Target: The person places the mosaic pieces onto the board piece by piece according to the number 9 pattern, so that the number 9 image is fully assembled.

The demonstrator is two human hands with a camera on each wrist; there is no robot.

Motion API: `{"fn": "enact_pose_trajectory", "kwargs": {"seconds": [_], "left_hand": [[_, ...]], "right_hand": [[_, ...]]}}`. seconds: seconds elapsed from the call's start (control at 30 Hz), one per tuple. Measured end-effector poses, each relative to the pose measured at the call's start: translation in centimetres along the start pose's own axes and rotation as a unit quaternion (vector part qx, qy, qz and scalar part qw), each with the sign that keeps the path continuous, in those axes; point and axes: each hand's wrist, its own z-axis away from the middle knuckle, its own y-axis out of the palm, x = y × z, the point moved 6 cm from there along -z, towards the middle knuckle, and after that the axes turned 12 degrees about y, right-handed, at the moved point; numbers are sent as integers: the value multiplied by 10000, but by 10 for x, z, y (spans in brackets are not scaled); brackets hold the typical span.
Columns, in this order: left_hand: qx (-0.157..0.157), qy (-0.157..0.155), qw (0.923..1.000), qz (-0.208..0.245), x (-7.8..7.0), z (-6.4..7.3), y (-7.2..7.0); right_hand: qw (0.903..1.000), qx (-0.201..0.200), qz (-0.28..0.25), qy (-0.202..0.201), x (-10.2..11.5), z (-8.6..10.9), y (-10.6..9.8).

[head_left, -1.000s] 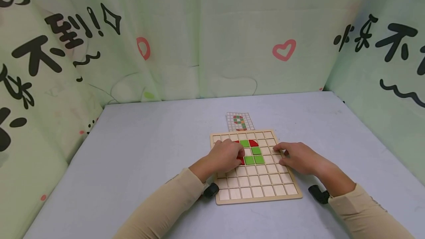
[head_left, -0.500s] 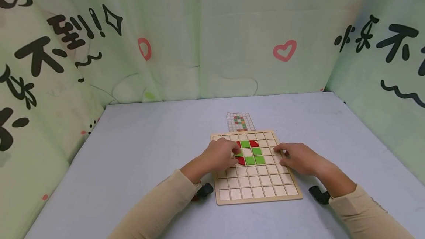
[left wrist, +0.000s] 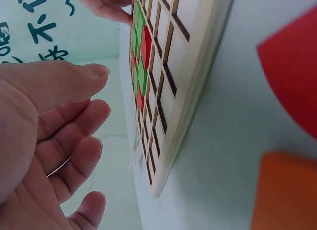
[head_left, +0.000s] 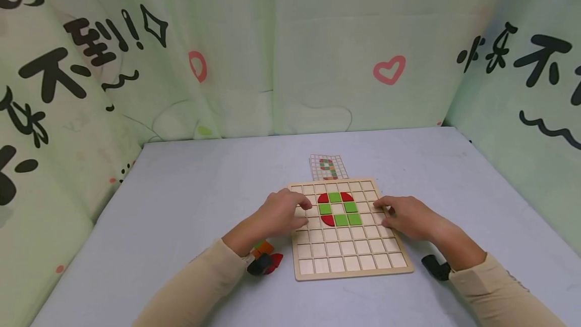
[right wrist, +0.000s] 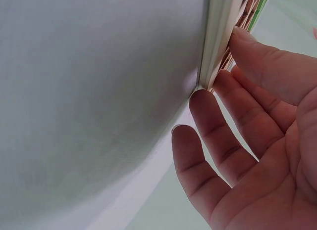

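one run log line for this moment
grid board: holds red and green tiles | left hand: empty, at board's left side | right hand: on board's right edge

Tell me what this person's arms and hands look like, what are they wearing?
The left hand and right hand are bare, without gloves. Long, plain beige sleeves cover the forearms, and a small black device sits at each wrist.

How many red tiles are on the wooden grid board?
3 on the wooden grid board: far-left red tile, far-right red tile and near-left red tile, all beside green tiles. The left hand covers some cells, possibly hiding more.
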Motion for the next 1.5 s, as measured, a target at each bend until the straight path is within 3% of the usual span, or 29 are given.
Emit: {"fn": "enact_pose_trajectory", "kwargs": {"seconds": [0.33,1.07,1.5], "left_hand": [[-221,-16,9997,83,9,20,-11],[-463,-535,9966,423,38,58,-19],[-169,-892,9957,165,54,75,-16]], "right_hand": [[10000,-25,-8,-83,0,0,-1],[10000,-4,-58,13,1,1,0],[10000,-28,-63,23,1,1,0]]}}
